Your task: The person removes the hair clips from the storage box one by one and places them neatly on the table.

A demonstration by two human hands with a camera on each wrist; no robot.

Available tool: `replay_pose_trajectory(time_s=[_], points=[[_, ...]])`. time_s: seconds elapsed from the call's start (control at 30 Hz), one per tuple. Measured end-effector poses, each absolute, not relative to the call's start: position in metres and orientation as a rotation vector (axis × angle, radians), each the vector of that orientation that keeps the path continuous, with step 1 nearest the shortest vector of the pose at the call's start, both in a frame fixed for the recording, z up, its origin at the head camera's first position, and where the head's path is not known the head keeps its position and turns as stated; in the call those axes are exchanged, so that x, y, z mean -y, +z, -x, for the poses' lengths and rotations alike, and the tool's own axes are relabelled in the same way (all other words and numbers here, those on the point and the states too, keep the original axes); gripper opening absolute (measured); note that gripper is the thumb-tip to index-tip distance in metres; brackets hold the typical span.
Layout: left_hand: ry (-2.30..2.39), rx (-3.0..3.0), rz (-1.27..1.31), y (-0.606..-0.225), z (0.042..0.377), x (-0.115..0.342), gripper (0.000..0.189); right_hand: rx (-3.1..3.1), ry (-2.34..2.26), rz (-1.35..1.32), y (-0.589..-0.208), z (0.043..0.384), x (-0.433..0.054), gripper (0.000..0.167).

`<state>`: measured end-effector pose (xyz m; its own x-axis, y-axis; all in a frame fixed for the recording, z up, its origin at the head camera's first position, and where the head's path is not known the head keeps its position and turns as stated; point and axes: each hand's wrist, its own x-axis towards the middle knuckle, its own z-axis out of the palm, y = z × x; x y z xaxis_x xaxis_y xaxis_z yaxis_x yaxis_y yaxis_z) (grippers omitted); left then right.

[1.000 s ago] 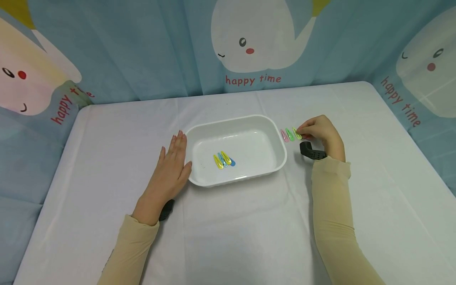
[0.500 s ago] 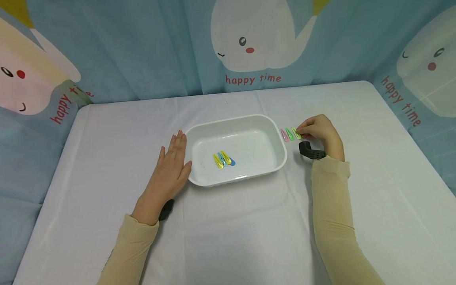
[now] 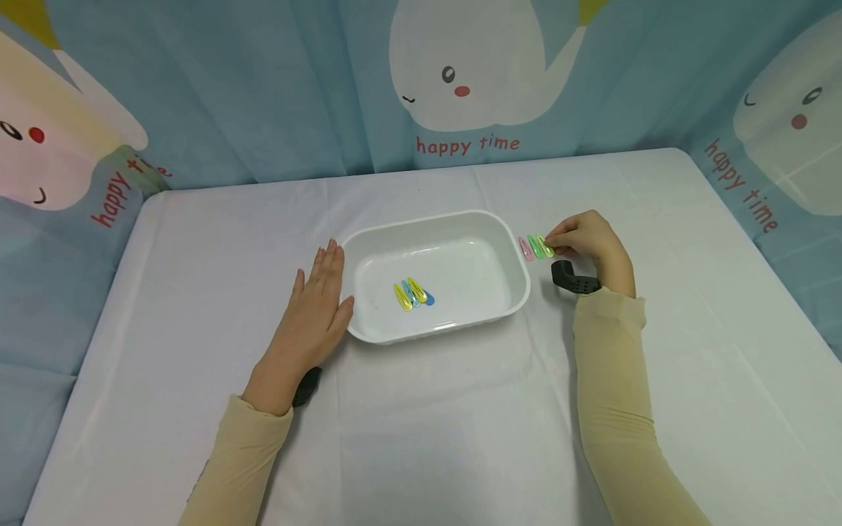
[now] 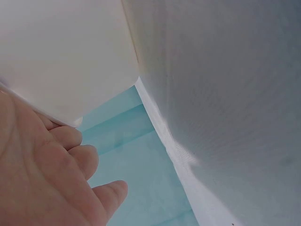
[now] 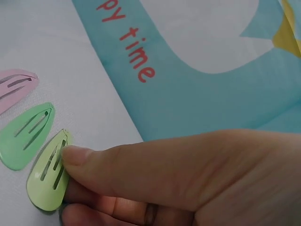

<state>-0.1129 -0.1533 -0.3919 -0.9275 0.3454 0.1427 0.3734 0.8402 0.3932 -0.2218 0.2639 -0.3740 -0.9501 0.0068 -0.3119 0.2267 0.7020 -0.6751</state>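
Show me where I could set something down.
Bare tablecloth: left of the left hand and in front of the white tray, between the sleeves; the tray's right half is free. Crowded: just right of it, hair clips and the right hand.

Curtained nook: blue drapes [image 3: 276, 95] behind and beside a white-covered table [image 3: 421, 424].

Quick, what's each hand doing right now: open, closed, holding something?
Left hand: open, fingers straight, against the side of the white tray.
Right hand: closed, pinching a yellow-green hair clip.
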Motion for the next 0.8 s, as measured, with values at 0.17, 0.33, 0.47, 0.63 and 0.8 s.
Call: replay_pose_trajectory(time_s=[0.17,0.33,0.47,0.63,0.8], points=[[-0.648,2.957,0.577,-0.3914,0.1132,0.1534,0.064,-2.596,-1.134,-0.188,-0.3747,0.2216,-0.2658,0.028],[-0.648,2.961,0.576,-0.3916,0.1134,0.1537,0.063,-2.578,-1.170,-0.187,-0.3742,0.2215,-0.2672,0.031],[-0.639,2.962,0.572,-0.3914,0.1134,0.1536,0.064,-2.551,-1.219,-0.209,-0.3726,0.2203,-0.2680,0.031],[-0.637,2.957,0.574,-0.3916,0.1138,0.1535,0.064,-2.554,-1.237,-0.238,-0.3721,0.2202,-0.2691,0.031],[-0.636,2.954,0.581,-0.3916,0.1136,0.1531,0.064,-2.598,-1.229,-0.267,-0.3722,0.2203,-0.2703,0.029]])
